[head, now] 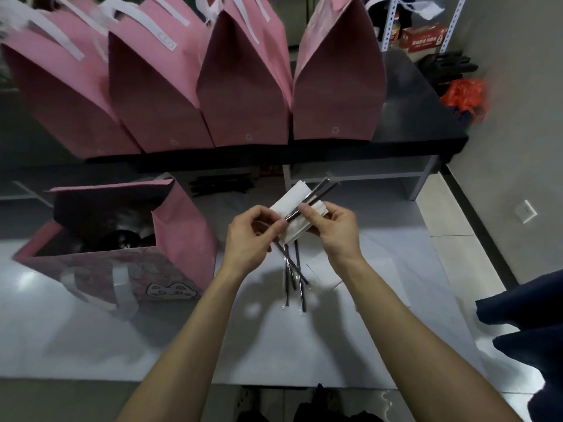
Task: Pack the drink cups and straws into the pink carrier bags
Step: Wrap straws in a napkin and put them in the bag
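Both hands are holding a bunch of dark straws (293,263) and some white napkins (297,210) above the white table (91,330). The left hand (248,239) is pinching the bundle with thumb and fingers curled in. The right hand (333,228) is gripping the napkins and straws from the other side. The straws are pointing up and away at one end and down toward the person at the other. The open pink bag (128,239) is standing to the left, nearer the left hand, so the bundle probably needs to go left. Four more pink bags (243,86) are standing on the dark counter (420,123) behind.
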`<state>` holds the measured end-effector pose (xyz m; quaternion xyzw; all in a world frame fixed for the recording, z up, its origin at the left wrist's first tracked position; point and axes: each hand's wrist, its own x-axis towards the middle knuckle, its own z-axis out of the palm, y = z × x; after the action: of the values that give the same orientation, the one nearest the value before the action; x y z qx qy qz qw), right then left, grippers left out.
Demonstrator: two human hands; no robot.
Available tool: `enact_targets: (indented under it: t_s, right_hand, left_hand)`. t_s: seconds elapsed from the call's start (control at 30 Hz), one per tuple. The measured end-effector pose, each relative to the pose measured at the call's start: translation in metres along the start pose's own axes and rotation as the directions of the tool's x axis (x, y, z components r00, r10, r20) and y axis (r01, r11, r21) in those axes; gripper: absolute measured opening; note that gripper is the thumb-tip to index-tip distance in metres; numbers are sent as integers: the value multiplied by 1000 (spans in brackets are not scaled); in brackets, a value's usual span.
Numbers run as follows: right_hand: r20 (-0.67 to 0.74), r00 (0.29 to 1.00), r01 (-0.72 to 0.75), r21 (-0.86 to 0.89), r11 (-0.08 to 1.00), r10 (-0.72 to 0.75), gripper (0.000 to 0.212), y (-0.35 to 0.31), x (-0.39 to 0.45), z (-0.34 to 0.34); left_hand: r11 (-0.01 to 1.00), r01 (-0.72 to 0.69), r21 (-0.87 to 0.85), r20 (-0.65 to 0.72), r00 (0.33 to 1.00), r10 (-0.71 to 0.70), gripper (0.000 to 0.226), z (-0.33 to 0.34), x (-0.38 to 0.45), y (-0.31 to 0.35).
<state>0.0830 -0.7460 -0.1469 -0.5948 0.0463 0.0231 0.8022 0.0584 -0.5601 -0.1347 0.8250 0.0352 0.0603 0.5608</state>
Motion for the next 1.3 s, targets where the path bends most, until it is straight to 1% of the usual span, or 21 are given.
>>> enact_targets:
  t_s: [0.03, 0.13, 0.2, 0.27, 0.33, 0.37, 0.43, 0.53, 0.6, 0.67, 0.7, 0.73, 0.77, 0.8, 0.83, 0.9, 0.93, 1.03, 1.13, 1.23, 1.3]
  right_hand:
    - [8, 1000, 19, -26, 999, -19, 12, 0, -3, 9]
    - [-40, 993, 110, -90, 990, -114, 22, -11, -9, 35]
    - [-41, 983, 176, -113, 978, -181, 24, -31, -11, 52]
    - [-9, 967, 251, -112, 962, -253, 19, -57, -12, 72]
    - [29, 944, 330, -80, 941, -329, 9, -82, -13, 99]
    - [50, 929, 370, -51, 928, -368, 5, -94, -14, 113]
    - [111, 891, 442, 7, 897, -440, 6, -110, -17, 144]
    - [264, 814, 522, 56, 851, -517, 15, -116, -25, 191]
    - [355, 771, 541, 72, 838, -529, 19, -110, -29, 220]
    - [434, 747, 538, 49, 841, -503, 19, -98, -31, 243]
    - [474, 745, 526, 17, 850, -470, 18, -91, -32, 252]
    - [507, 747, 513, -28, 858, -430, 17, -84, -32, 260]
    - [530, 754, 505, -89, 859, -389, 16, -77, -32, 266]
    - [543, 762, 507, -162, 847, -352, 13, -70, -32, 270]
    - [549, 772, 514, -242, 823, -320, 11, -62, -31, 274]
    - [545, 794, 527, -395, 753, -270, 14, -51, -30, 278]
    - [544, 801, 530, -454, 716, -249, 17, -47, -30, 279]
    - [577, 790, 574, -581, 577, -205, 19, -39, -26, 287]
    - [636, 758, 635, -665, 393, -147, 10, -35, -16, 305]
    - [712, 702, 708, -696, 119, -7, 13, -25, -3, 330]
    - [716, 691, 723, -688, -67, 96, 16, -12, 5, 345]
  left_hand:
    - [1000, -9, -4, -1, 1000, 9, 11, -6, -1, 3]
    - [999, -15, -41, 32, 999, 16, 7, -26, -5, 17]
    - [997, -80, -24, 40, 996, 81, 10, -51, -8, 31]
    - [980, -201, 3, 19, 979, 201, 17, -88, -11, 47]
    - [955, -296, 27, -52, 953, 297, 18, -137, -17, 62]
    - [945, -322, 60, -86, 941, 326, 17, -164, -19, 66]
    - [931, -318, 177, -125, 931, 342, 15, -221, -23, 66]
    - [901, -210, 380, -126, 953, 275, 15, -291, -26, 47]
    - [843, -156, 515, -76, 971, 226, 20, -322, -25, 32]
    - [776, -148, 613, 15, 984, 176, 18, -344, -18, 18]
    - [723, -163, 672, 66, 985, 161, 18, -352, -13, 12]
    - [652, -187, 735, 111, 981, 157, 22, -359, -7, 6]
    - [582, -213, 785, 149, 976, 156, 32, -364, -1, 0]
    - [536, -232, 812, 177, 972, 152, 47, -368, 5, -5]
    - [521, -245, 818, 199, 969, 143, 65, -371, 8, -11]
    - [540, -257, 802, 232, 966, 115, 102, -375, 13, -20]
    - [550, -263, 793, 248, 963, 102, 117, -376, 14, -26]
    - [603, -270, 751, 286, 956, 71, 148, -380, 13, -41]
    - [672, -278, 687, 331, 942, 52, 162, -380, 10, -54]
    - [729, -254, 635, 346, 938, 25, 164, -381, 6, -60]
    - [760, -233, 607, 350, 937, 7, 165, -382, 6, -62]
